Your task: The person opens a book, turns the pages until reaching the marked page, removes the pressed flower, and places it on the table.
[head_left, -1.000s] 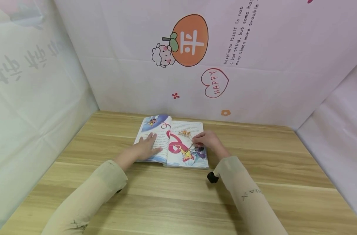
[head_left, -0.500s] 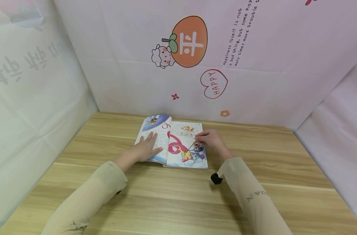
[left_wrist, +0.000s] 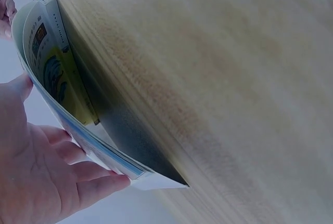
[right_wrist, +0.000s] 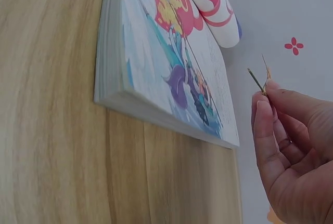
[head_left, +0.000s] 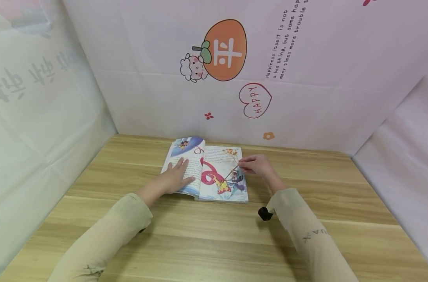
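An illustrated book (head_left: 213,192) lies open near the back of the table. My left hand (head_left: 172,179) rests on its left page with the fingers spread. In the left wrist view, the fingers (left_wrist: 99,187) lie along the curved-up pages. My right hand (head_left: 258,165), at the right page's edge, pinches a thin sprig-like piece (right_wrist: 256,82) between thumb and fingertips. The green stem end and a gold tip stick out in the right wrist view. Its orange cluster (head_left: 231,151) overlaps the page's top right corner in the head view; I cannot tell what exactly it is.
The wood-grain table (head_left: 207,243) extends in front of the book and to both sides. Close behind it rises a white cloth wall (head_left: 157,105) with printed cartoons and lettering. Cloth also borders the left and right sides.
My right hand has moved to the right and slightly up over the right page, and the orange-tipped sprig-like piece has moved with it. My left hand has stayed on the left page.
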